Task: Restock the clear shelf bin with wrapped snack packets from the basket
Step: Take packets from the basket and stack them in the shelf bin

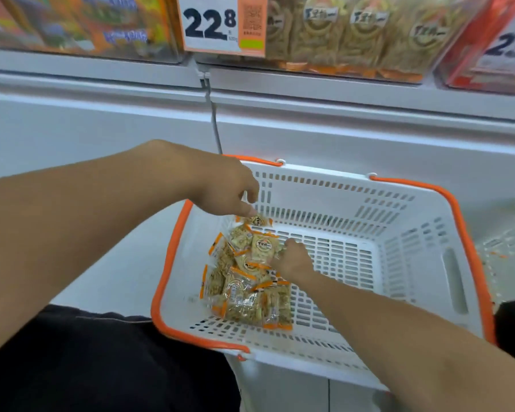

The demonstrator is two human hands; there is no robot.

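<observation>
We see both hands reaching down into a white slotted basket (422, 263) with an orange rim and orange handles, which sits low in front of the white shelf front (339, 138). A heap of wrapped snack packets (244, 281), clear film with orange ends over pale biscuit-like pieces, lies in the left half of the basket floor; the right half of the floor shows only its slots. The left hand (223, 185) comes in from the left over the orange rim, and its grip is a pinch: thumb and forefinger hold the top edge of a single packet (257, 220) that hangs above the far end of the heap, close to the back wall of the basket. The right hand (293, 258) lies on the right side of the heap with its fingers curled down onto the packets; we cannot tell whether that grip has closed round one or only rests on them. Up above, the clear shelf bin (357, 34) holds more of the same packets, packed upright behind its front pane. A price tag (211, 22) reading 22.8 stands just left of it, with another clear bin (81, 25) of orange-and-green packs further left.
</observation>
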